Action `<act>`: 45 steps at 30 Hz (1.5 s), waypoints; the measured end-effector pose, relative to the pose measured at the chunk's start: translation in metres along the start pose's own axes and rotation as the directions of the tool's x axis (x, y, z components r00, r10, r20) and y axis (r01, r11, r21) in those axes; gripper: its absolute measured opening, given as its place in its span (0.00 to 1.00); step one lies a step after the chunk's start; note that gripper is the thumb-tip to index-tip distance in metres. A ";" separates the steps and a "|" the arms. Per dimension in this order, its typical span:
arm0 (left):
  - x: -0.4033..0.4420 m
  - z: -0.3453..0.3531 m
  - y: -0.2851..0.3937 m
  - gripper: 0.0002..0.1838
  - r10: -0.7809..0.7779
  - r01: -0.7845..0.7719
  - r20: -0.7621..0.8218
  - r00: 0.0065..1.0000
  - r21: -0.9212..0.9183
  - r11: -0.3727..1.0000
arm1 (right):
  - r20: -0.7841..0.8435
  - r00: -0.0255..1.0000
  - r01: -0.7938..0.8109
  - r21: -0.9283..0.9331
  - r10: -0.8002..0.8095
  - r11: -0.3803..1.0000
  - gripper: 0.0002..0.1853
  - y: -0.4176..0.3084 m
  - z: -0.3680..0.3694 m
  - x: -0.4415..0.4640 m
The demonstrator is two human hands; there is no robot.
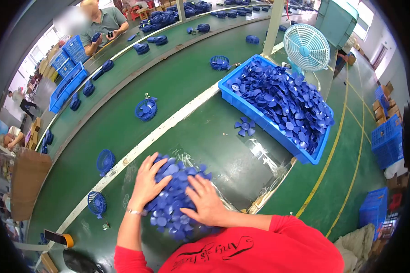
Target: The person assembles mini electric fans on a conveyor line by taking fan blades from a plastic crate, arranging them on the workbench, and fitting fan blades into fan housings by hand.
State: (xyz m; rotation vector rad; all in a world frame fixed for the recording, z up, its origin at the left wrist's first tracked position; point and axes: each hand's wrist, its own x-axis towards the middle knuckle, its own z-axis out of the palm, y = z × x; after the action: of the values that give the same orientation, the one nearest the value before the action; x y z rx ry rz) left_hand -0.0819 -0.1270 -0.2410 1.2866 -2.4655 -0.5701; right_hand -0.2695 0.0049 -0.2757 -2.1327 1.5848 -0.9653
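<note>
A heap of small blue fan blades (pixel 168 204) lies on the green worktop right in front of me. My left hand (pixel 146 179) rests on the heap's left side, fingers spread over the blades. On the right side my right hand (pixel 206 202) lies with its fingers stretched out across them. Neither hand is closed round a blade. Beyond the heap, one single fan blade (pixel 245 127) sits alone on the worktop. A blue crate (pixel 269 126) full of the same blades stands to the upper right.
Blue fan housings (pixel 105 161) lie along the green conveyor belt (pixel 177 86) to my left and ahead. A light-blue desk fan (pixel 306 47) stands behind the crate. Across the belt sits a person (pixel 105 22) holding parts. A phone (pixel 55 237) is at lower left.
</note>
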 end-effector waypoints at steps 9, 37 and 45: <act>-0.109 -0.033 0.018 0.26 -0.095 0.121 -0.346 0.933 0.054 0.991 | -0.477 0.875 -0.173 -0.465 -0.081 0.868 0.25 0.147 -0.074 0.065; -0.118 0.002 0.036 0.16 -0.113 0.167 -0.382 0.917 0.112 0.980 | -0.308 0.941 -0.002 -0.424 -0.142 0.906 0.27 0.053 -0.040 0.072; -0.138 -0.032 0.021 0.12 -0.518 0.388 -0.538 0.665 -0.344 0.855 | 0.254 0.930 0.286 -0.050 -0.265 0.957 0.07 0.007 -0.012 0.039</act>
State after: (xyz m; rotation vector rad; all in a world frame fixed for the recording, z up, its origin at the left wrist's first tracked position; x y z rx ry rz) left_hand -0.0064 -0.0083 -0.2145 1.6869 -1.5050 -0.3993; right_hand -0.2765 -0.0317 -0.2583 -2.4728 1.2523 -0.6847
